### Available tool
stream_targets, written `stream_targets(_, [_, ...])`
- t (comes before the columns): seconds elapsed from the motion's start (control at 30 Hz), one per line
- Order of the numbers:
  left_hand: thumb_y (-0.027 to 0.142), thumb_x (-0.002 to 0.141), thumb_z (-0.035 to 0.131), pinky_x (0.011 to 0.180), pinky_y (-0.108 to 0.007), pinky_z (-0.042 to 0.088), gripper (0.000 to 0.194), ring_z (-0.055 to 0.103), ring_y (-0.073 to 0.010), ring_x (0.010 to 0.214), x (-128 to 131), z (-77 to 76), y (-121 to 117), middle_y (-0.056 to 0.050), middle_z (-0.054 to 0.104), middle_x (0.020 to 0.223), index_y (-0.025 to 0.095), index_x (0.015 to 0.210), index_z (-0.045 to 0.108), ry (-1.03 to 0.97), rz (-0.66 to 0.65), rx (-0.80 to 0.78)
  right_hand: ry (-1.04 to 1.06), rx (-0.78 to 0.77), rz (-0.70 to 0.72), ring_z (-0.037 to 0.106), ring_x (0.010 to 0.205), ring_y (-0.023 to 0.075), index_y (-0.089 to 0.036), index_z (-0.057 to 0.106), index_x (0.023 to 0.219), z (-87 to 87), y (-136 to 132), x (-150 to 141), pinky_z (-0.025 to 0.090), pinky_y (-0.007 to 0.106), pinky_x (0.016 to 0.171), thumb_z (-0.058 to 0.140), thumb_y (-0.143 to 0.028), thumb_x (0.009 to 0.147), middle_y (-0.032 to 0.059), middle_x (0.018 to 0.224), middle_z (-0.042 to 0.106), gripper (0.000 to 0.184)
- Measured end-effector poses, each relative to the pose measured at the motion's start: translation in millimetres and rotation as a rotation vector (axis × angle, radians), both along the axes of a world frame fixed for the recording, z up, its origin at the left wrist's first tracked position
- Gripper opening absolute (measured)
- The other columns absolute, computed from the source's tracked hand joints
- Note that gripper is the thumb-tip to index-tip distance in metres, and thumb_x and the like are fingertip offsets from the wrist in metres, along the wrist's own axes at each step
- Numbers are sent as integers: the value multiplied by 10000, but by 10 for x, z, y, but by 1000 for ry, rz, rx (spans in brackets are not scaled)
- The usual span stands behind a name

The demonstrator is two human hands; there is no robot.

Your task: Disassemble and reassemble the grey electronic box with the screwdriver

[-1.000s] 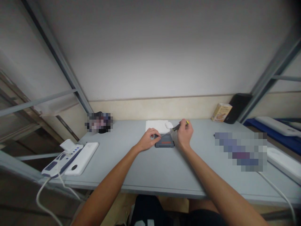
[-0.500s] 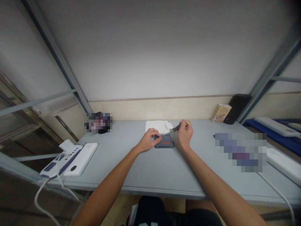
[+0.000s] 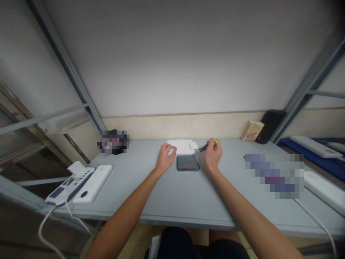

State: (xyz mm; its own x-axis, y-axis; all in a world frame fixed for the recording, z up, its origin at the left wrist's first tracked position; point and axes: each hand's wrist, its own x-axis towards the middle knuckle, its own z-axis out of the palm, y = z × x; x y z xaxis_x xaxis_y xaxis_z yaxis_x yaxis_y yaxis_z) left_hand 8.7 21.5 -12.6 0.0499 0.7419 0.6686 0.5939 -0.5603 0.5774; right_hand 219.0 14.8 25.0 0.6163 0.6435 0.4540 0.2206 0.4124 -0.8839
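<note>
A small dark grey box (image 3: 186, 164) with a reddish label and a row of vent slots along its front lies flat on the grey desk. In my right hand (image 3: 212, 155) is a screwdriver (image 3: 204, 147) with a black and yellow handle, its thin shaft slanting left over the top of the box. My left hand (image 3: 166, 158) is held just left of the box, apart from it, with thumb and fingertips drawn together; whatever they pinch, if anything, is too small to see. Behind the box lies a white sheet (image 3: 179, 145) with a small white object (image 3: 193, 145) at its right.
At the left stand a power strip (image 3: 71, 185) with a plugged-in adapter and a white slab-like device (image 3: 93, 183). A yellow carton (image 3: 252, 131) and a black case (image 3: 271, 126) lean at the back right. A long white object (image 3: 325, 189) and a cable lie on the right.
My left hand has drawn off the box to the left, its fingertips lifting away from the screwdriver's tip. The right hand with the screwdriver has hardly moved.
</note>
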Motion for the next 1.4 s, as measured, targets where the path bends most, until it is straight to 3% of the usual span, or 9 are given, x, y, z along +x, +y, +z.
stream_targets(0.17, [210, 938, 641, 952, -379, 490, 113, 579, -223, 1013, -85, -28, -3, -62, 616, 1007, 237, 996, 734, 82, 141, 51, -18, 3, 5, 449, 629, 133, -198, 546, 754, -53, -76, 72, 356, 260, 618, 489, -478, 961, -50, 648, 472, 353])
stream_targets(0.37, [238, 939, 643, 963, -399, 493, 128, 590, -236, 983, -121, -58, 167, -69, 644, 972, 225, 996, 757, 78, 183, -55, 22, -16, -9, 468, 597, 133, -206, 545, 791, -173, -355, 330, 388, 264, 617, 498, -491, 958, -51, 662, 479, 334])
stream_targets(0.57, [275, 946, 628, 1024, -421, 467, 174, 549, -274, 1082, -92, -17, 405, -98, 640, 1059, 238, 988, 792, 253, 186, -120, -287, 49, 8, 467, 524, 122, -201, 575, 813, -242, -703, 371, 369, 249, 548, 509, -440, 967, -45, 617, 512, 292])
stream_targets(0.83, [324, 948, 628, 1013, -445, 457, 203, 516, -284, 1069, -229, -181, 388, -108, 639, 1091, 241, 1012, 802, 377, 179, -146, -412, 15, -54, 463, 476, 114, -203, 593, 816, -289, -685, 371, 368, 245, 537, 524, -420, 947, -54, 556, 506, 263])
stream_targets(1.0, [286, 979, 589, 1010, -448, 443, 199, 538, -256, 1075, -116, -77, 264, -78, 657, 1125, 263, 1009, 784, 265, 97, -65, -426, -15, -70, 448, 475, 112, -204, 610, 820, -262, -697, 350, 361, 248, 542, 541, -425, 927, -53, 556, 502, 255])
stream_targets(1.2, [232, 959, 612, 1000, -401, 449, 161, 584, -220, 1092, 189, 165, -53, -54, 676, 1104, 268, 982, 767, 314, -210, 18, -422, 3, -48, 459, 477, 113, -203, 613, 814, -234, -710, 345, 363, 240, 533, 543, -413, 934, -49, 556, 515, 251])
stream_targets(1.4, [261, 952, 617, 1021, -410, 456, 156, 604, -233, 1113, 384, 289, -275, -63, 697, 1138, 251, 1043, 744, 377, -416, -42, -417, 5, -44, 466, 480, 116, -207, 605, 810, -236, -716, 342, 368, 239, 533, 542, -415, 939, -47, 560, 529, 252])
